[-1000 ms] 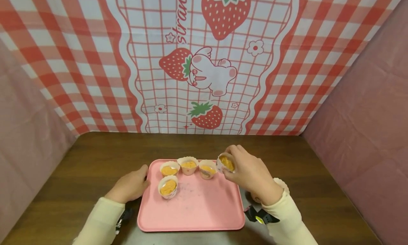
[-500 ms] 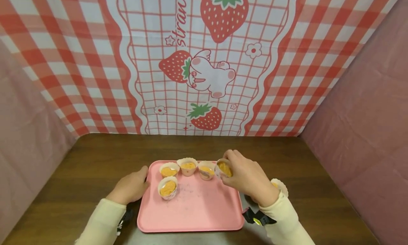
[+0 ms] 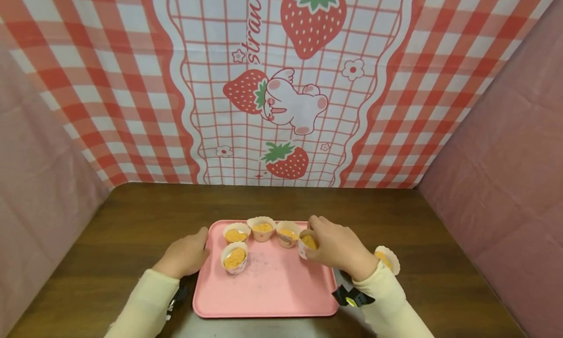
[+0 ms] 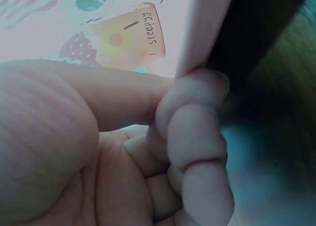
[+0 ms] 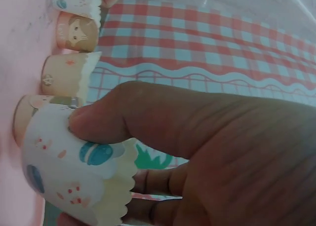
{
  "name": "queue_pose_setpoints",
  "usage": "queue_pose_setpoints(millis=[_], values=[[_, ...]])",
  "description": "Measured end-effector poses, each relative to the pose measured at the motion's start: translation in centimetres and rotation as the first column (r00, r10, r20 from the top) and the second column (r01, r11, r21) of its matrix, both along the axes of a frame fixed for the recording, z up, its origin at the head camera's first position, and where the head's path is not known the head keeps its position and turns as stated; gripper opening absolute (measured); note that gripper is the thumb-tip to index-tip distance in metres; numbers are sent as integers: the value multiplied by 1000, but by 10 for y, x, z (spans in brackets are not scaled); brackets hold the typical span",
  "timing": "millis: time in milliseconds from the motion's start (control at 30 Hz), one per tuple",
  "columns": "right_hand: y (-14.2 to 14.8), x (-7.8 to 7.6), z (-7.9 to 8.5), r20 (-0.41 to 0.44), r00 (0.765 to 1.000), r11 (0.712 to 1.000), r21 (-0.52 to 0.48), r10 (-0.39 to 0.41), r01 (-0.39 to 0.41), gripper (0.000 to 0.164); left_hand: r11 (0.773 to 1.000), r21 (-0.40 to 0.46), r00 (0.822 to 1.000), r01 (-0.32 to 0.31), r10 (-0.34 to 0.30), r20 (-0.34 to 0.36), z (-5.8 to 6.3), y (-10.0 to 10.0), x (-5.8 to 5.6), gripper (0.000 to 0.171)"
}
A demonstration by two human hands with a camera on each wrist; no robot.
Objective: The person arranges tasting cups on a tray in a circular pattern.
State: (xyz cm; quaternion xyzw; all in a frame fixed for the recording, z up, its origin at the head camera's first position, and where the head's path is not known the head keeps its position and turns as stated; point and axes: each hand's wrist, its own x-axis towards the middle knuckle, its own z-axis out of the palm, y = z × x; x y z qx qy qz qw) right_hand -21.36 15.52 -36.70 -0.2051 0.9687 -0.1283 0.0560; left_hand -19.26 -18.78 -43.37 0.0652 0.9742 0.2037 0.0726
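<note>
My right hand [image 3: 340, 245] grips a paper baking cup [image 5: 74, 157] with orange-yellow filling, thumb on one side and fingers on the other. That cup is at the back right of the pink tray [image 3: 268, 294], beside another filled cup [image 3: 288, 234]. Whether its base touches the tray cannot be told. My left hand [image 3: 184, 255] pinches the tray's left rim between thumb and curled index finger, clearest in the left wrist view. Also on the tray are a back-left cup [image 3: 236, 234], a back-middle cup [image 3: 262, 228] and a cup in front of them [image 3: 234, 258].
Another filled baking cup [image 3: 387, 260] stands on the brown wooden table [image 3: 440, 279], right of the tray and partly behind my right wrist. A red-and-white checked strawberry cloth [image 3: 281, 108] hangs at the back. Pink cloth [image 3: 501, 157] hangs at either side.
My right hand has lowered the held cup and brought it slightly nearer me, close to the third cup in the back row. The left hand keeps its hold on the tray rim.
</note>
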Motion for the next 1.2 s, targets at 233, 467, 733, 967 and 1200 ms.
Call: queue_pose_setpoints(millis=[233,467,733,967,1200], values=[[-7,-1,-13,43,999,999,22,31,-32,38,1000,5,1000,-8,8,26,0,-1,-1,35],[-12,-2,-20,85,996,998,53,37,-41,37,1000,3,999,-9,8,40,1,-1,-3,35],[-13,-4,-25,98,995,998,56,30,-35,37,1000,11,999,-1,1,33,0,-1,-4,35],[-13,-6,-28,84,996,998,48,26,-30,36,1000,15,999,-6,5,40,-1,-1,-6,34],[-13,-6,-25,109,994,999,48,17,-23,40,1000,15,999,-10,9,43,-2,-2,-6,34]])
